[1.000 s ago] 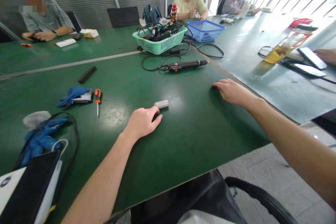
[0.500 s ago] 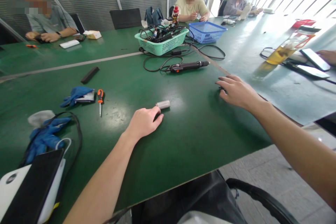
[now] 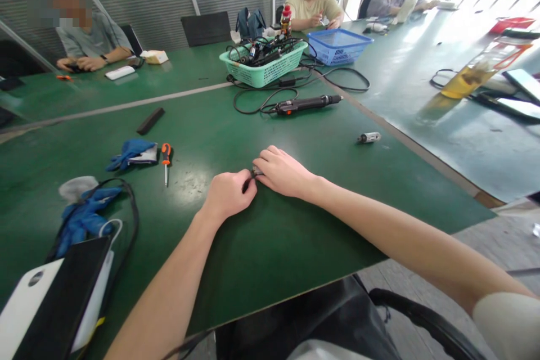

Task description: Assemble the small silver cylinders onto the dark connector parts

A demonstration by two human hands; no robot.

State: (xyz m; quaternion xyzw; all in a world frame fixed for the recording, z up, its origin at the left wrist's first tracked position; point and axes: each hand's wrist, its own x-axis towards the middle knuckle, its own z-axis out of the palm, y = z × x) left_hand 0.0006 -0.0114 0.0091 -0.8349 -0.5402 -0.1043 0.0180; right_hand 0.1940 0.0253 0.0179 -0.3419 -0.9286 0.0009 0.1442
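My left hand point(image 3: 231, 194) rests on the green table with thumb and fingers closed on a small silver metal cylinder point(image 3: 256, 170). Over the far end of that cylinder lies my right hand point(image 3: 284, 173), its fingers curled around it, so most of the piece is hidden. The two hands nearly touch. Off to the right, a second silver cylindrical part point(image 3: 369, 138) with a dark tip lies alone on the table. An orange and black screwdriver point(image 3: 166, 162) is left of my hands. Beyond them lies a black electric screwdriver point(image 3: 310, 104) with its cord.
A green basket point(image 3: 265, 74) of tools and cables and a blue basket point(image 3: 341, 56) stand at the back. Blue gloves point(image 3: 134, 153), a black bar point(image 3: 151, 121) and a phone point(image 3: 73, 292) are leftward. A bottle point(image 3: 468, 79) stands right. Several people sit around the table.
My right hand has moved left from the table's right side to the cylinder at my left hand. The second silver part now shows where the right hand was.
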